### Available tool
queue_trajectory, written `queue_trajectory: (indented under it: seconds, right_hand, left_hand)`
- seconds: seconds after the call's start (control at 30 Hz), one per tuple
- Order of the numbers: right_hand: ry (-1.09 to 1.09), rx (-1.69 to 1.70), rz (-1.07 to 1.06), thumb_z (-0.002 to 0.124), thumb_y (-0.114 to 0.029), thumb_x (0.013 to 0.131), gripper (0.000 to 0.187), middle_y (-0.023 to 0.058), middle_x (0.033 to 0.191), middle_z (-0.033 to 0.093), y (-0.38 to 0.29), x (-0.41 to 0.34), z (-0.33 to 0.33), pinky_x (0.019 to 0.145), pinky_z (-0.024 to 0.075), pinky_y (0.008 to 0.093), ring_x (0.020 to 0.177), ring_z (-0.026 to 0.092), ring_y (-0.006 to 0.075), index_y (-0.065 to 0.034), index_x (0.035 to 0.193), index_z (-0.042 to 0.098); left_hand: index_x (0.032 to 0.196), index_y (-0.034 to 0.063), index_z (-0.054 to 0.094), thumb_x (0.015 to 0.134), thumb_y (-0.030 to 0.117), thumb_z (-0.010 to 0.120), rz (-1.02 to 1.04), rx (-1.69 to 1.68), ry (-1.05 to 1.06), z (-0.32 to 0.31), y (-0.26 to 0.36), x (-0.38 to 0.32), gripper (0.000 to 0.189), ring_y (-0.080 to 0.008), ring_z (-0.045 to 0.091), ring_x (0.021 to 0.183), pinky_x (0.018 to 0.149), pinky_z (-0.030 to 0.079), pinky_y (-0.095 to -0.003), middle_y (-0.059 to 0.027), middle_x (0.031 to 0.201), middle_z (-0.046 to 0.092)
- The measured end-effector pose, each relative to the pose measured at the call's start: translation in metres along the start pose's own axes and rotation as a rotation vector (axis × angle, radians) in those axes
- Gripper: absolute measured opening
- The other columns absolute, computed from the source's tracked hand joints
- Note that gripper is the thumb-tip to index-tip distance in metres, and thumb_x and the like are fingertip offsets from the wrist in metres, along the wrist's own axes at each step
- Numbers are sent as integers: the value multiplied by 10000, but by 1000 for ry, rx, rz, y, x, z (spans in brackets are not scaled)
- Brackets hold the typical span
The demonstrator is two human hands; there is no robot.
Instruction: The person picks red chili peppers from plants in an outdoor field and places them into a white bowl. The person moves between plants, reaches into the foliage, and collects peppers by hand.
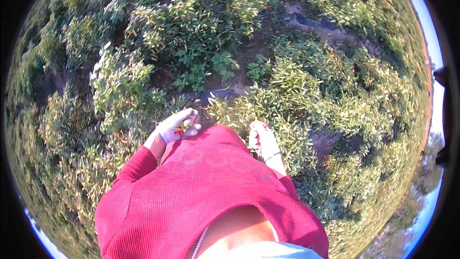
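Observation:
My left hand (176, 126), in a white knit glove with a blue cuff edge, is curled palm up around a few red and yellow-green chili peppers (184, 127). It is at the left side of my red ribbed top. My right hand (264, 141), gloved the same way, has its fingers folded beside the top's right edge, against a leafy chili plant (287, 115). Small red bits show at its fingers, probably peppers; the fingers hide most of what they grip.
Dense chili bushes (201, 21) surround me, with red fruit scattered at the left. Dark plastic film (222, 92) and bare soil (325, 32) show between the plants. Broad-leaved weeds (194, 70) grow ahead. Trees and sky appear at the right rim.

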State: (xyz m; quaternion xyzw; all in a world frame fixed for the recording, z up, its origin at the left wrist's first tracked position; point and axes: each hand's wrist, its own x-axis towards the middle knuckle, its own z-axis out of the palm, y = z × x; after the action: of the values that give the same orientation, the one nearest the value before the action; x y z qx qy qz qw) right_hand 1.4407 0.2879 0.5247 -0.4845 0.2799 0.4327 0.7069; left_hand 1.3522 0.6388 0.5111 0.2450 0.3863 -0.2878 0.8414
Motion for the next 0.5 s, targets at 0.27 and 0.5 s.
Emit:
queue_trajectory:
  seconds: [0.27,0.5]
  right_hand:
    - [144,-115,132,558,-399,1045,245,-49,689,470,-16,19,100,376,326,228,478,432,82,-155,1055,556]
    - [109,-375,208,503,-455,1062,304,-46,724,470,-37,66,137,391,306,237,510,417,83,-157,1035,556]
  left_hand:
    - [1171,89,646,1026,314,616,261,-452,290,-173,-30,-104,269,-115,656,855,584,519,-198,-55,1115,703]
    - [1170,62,648,1032,281,607,294,-674,481,-216,-104,-153,262,-20,563,673,502,464,-149,-89,1217,701]
